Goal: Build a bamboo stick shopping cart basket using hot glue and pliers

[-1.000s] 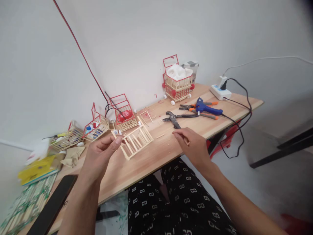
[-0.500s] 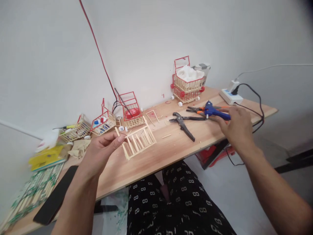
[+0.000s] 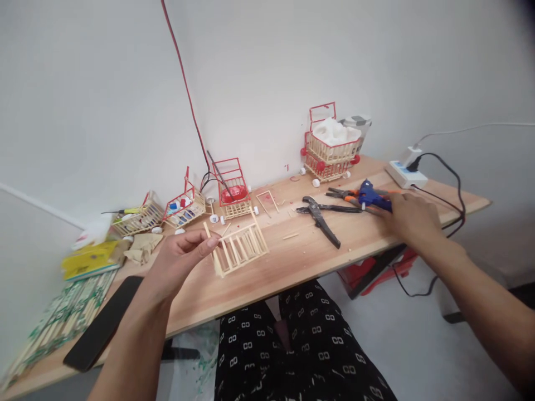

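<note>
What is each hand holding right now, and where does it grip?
The left hand pinches the wooden stick frame at its left end. The right hand rests on the blue glue gun at its handle; whether it grips cannot be told.

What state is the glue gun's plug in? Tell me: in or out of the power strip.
In. A black plug sits in the power strip; its cord runs towards the glue gun under the right hand.

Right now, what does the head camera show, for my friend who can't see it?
The left hand holds a small wooden stick frame above a wooden table, while the right hand grips a blue glue gun. Black pliers lie between them.
</note>
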`<state>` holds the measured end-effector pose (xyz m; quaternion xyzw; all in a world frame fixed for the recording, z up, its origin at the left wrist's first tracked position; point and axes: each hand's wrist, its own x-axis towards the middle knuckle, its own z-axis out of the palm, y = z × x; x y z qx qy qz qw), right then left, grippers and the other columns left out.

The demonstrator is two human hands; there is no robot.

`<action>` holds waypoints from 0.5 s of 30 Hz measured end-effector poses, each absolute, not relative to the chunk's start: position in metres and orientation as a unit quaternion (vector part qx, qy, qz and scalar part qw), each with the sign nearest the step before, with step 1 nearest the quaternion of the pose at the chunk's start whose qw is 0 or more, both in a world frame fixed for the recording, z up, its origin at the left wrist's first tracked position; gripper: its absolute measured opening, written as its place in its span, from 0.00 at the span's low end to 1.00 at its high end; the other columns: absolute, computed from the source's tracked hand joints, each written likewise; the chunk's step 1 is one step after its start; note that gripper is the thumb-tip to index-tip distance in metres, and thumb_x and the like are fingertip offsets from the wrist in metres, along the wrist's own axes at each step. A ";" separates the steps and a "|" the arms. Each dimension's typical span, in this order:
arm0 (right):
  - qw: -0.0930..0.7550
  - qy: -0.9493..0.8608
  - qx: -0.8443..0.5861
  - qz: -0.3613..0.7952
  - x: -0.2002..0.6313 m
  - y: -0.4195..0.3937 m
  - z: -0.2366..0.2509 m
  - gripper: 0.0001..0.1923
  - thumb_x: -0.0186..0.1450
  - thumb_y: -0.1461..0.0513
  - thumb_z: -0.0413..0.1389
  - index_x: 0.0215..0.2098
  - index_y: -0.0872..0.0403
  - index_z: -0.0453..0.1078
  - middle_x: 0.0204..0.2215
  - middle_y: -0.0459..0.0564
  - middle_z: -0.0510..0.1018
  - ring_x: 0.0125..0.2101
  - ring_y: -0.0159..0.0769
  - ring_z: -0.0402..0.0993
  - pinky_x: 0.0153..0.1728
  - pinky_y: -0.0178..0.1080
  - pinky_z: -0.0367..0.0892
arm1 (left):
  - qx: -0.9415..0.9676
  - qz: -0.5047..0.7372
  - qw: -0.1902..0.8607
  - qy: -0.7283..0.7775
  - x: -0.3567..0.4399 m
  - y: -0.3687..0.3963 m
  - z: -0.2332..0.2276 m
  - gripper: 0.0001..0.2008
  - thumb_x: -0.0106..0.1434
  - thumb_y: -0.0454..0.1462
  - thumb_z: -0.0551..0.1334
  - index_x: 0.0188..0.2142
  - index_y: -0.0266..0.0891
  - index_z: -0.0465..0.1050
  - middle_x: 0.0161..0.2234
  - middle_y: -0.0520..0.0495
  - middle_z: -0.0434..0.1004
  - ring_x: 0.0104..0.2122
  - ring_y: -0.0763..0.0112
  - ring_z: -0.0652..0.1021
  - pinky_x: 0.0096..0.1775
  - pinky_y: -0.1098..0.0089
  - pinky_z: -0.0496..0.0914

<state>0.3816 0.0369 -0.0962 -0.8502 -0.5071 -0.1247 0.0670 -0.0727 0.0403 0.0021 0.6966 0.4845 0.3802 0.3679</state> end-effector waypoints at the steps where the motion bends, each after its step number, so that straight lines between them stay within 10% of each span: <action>1: 0.075 -0.510 -0.849 -0.121 0.383 0.039 -0.095 0.22 0.69 0.53 0.49 0.55 0.58 0.67 0.45 0.67 0.75 0.45 0.54 0.71 0.38 0.45 0.59 | 0.698 0.381 0.362 0.487 -0.073 0.040 0.001 0.13 0.54 0.48 0.68 0.29 0.40 0.80 0.28 0.47 0.79 0.31 0.67 0.76 0.35 0.70 0.71; 15: 0.078 -0.562 -0.821 -0.062 0.406 0.047 -0.090 0.22 0.66 0.56 0.51 0.56 0.58 0.67 0.46 0.63 0.78 0.44 0.49 0.74 0.40 0.42 0.63 | 0.678 0.399 0.362 0.501 -0.092 0.051 -0.024 0.10 0.53 0.48 0.69 0.31 0.47 0.80 0.35 0.49 0.82 0.39 0.60 0.78 0.39 0.69 0.73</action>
